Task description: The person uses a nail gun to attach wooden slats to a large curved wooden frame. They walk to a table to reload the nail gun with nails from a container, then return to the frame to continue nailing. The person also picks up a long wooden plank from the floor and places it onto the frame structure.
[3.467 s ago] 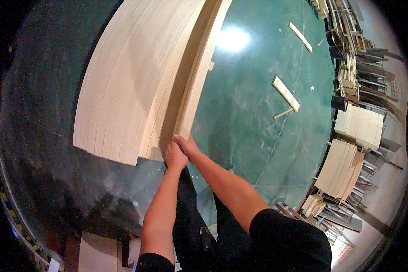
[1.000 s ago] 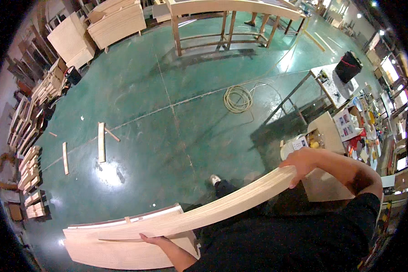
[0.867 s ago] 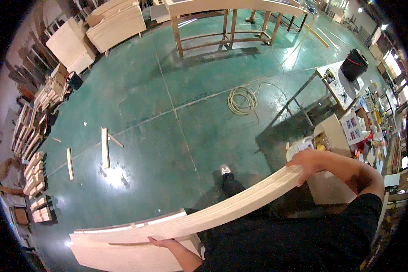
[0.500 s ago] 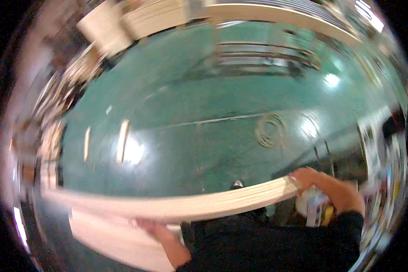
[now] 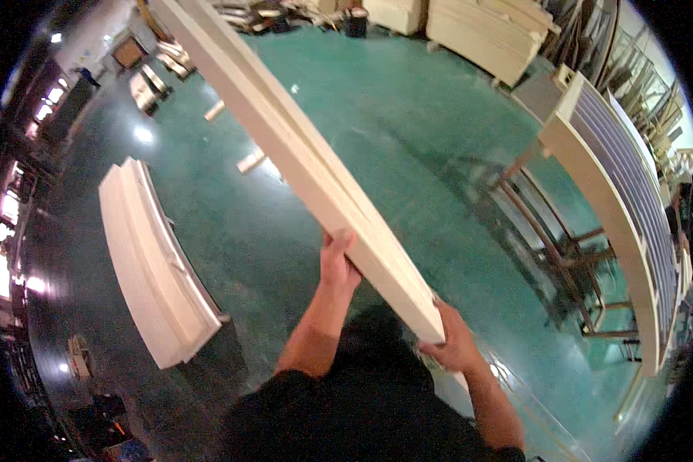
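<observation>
A long pale wooden beam (image 5: 316,173) runs from in front of my body up to the far left, with a lengthwise seam or step along its upper side. My left hand (image 5: 340,258) grips its left edge partway along, the thumb on top. Close to the near end, my right hand (image 5: 452,339) is closed round the right side; some of its fingers are hidden beneath. Whether the beam is one piece or several laid together, I cannot tell. On the left lies a stack of pale wooden boards (image 5: 142,262), apart from both hands.
A long table with a pale wooden edge (image 5: 604,200) and a ribbed top stands on the right, a dark frame (image 5: 547,239) below it. Two short wood pieces (image 5: 250,160) lie on the green floor (image 5: 408,131) beyond the beam. Large wooden panels (image 5: 485,35) stand at the back.
My view has turned left. The beam, earlier crosswise before me, now points away to the far left. Both hands keep hold; the board stack now shows separately on the left.
</observation>
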The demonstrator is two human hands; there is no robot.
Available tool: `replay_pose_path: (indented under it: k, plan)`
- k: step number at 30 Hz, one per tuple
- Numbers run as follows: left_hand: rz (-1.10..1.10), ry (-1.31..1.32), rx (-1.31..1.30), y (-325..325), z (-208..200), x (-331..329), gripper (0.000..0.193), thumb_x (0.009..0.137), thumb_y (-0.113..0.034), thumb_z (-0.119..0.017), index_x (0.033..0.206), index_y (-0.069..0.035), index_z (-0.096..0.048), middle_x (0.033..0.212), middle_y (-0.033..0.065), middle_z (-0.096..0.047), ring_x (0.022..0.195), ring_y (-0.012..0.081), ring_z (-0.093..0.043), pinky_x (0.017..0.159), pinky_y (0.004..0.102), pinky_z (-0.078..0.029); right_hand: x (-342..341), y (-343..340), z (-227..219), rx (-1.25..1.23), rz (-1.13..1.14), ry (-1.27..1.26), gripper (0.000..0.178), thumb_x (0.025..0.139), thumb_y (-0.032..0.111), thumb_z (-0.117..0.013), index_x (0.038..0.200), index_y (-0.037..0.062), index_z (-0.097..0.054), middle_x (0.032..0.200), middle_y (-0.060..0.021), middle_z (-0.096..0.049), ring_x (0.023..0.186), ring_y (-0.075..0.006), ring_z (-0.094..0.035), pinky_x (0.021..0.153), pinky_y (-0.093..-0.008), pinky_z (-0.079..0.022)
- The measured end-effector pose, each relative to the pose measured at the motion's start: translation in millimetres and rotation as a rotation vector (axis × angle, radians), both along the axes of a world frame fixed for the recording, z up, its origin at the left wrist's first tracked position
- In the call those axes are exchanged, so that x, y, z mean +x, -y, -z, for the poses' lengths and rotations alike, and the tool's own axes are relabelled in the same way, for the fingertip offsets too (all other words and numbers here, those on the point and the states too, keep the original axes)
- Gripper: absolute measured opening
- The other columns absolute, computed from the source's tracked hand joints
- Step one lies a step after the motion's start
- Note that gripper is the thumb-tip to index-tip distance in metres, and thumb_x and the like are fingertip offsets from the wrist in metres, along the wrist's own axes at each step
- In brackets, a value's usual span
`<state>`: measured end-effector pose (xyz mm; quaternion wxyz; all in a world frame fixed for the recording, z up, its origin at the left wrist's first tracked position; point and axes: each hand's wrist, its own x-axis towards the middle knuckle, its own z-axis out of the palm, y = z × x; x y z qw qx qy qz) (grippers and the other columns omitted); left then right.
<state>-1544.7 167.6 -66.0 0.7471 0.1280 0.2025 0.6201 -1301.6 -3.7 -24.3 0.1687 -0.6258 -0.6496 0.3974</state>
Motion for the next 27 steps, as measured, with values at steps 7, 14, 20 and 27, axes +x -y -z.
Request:
replay_pose_path:
  k: [7, 14, 20, 27]
  plan:
    - [0.004, -0.129, 0.133, -40.7, -89.2, 160.1, 0.100, 0.070, -0.017, -0.089, 0.151, -0.013, -0.029, 0.132, 0.0095, -0.052, 0.121, 0.0312, -0.056, 0.099, 0.0492, -0.052, 159.4, -35.3, -28.2, 0.081, -0.006, -0.190, 0.102, 0.073, 0.037, -0.087, 0.151, 0.0016, -0.032, 0.148, -0.0252, -0.039, 0.139, -0.0416, -0.037, 0.116, -0.0493, -0.030]
    - [0.406, 0.594, 0.687, -88.0, -168.2, 272.3, 0.102, 0.087, -0.061, -0.062, 0.159, -0.006, -0.014, 0.164, 0.0180, -0.021, 0.146, 0.0357, -0.032, 0.120, 0.0571, -0.023, 329.9, 12.2, -66.2, 0.121, 0.032, -0.496, 0.105, 0.063, 0.036, -0.093, 0.147, 0.0027, -0.038, 0.139, -0.0208, -0.044, 0.131, -0.0384, -0.042, 0.114, -0.0496, -0.031]
    - [-0.168, -0.307, 0.634, -136.8, -204.6, 369.6, 0.096, 0.089, -0.058, -0.056, 0.157, -0.001, -0.018, 0.162, 0.0213, -0.023, 0.146, 0.0379, -0.032, 0.121, 0.0559, -0.023, 484.3, 97.4, -52.8, 0.249, 0.088, -0.283, 0.107, 0.072, 0.043, -0.084, 0.155, 0.0056, -0.028, 0.144, -0.0247, -0.037, 0.136, -0.0400, -0.035, 0.116, -0.0524, -0.028]
    - [-0.117, -0.413, 0.649, -45.3, -182.0, 575.2, 0.090, 0.092, -0.054, -0.050, 0.154, 0.005, -0.022, 0.160, 0.0250, -0.026, 0.145, 0.0406, -0.032, 0.122, 0.0546, -0.023, 652.7, 197.9, -110.0, 0.199, 0.190, 0.033, 0.088, 0.076, 0.042, -0.080, 0.150, 0.0116, -0.042, 0.130, -0.0206, -0.048, 0.121, -0.0372, -0.048, 0.100, -0.0512, -0.038]
